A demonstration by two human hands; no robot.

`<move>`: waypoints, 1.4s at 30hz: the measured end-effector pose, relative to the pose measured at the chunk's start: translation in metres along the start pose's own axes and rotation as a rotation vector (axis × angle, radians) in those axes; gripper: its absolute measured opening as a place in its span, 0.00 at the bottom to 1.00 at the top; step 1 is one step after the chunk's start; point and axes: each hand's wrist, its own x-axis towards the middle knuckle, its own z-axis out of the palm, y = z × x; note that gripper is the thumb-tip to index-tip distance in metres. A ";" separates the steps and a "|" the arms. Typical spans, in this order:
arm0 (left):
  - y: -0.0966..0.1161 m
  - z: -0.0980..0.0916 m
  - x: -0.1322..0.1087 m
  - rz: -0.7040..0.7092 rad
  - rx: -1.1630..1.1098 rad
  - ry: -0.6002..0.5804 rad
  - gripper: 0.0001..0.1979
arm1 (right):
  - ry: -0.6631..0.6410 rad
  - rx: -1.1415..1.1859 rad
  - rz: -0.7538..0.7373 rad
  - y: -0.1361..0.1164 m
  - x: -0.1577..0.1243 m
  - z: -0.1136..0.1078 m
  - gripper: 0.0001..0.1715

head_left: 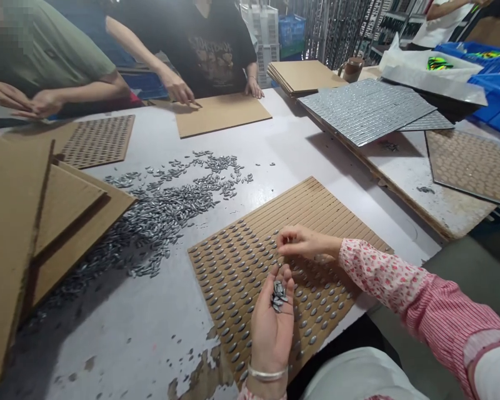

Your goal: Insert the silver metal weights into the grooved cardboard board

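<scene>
My left hand [270, 333] is palm up, its fingers curled round a small heap of grey, spindle-shaped pieces [279, 297]. Just beyond its fingertips, my right hand [300, 242] is pinched over the board; whatever its fingertips hold is too small to make out. Below both hands lies a brown grooved board [312, 203]. Rows of the same grey pieces stand on its left and near parts, while the grooves at its far right are bare. My hands and forearm hide part of the middle.
A large pile of loose grey pieces [162, 214] spreads left of the board. Brown boards [12, 222] are stacked at the left edge. Silvery sheets [366, 108] overhang a side table at right. Across the table, a co-worker's hand [179, 89] rests on a plain board [225, 115].
</scene>
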 end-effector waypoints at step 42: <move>0.009 -0.011 -0.001 0.016 -0.062 -0.019 0.11 | -0.030 0.145 0.045 -0.005 0.014 0.021 0.13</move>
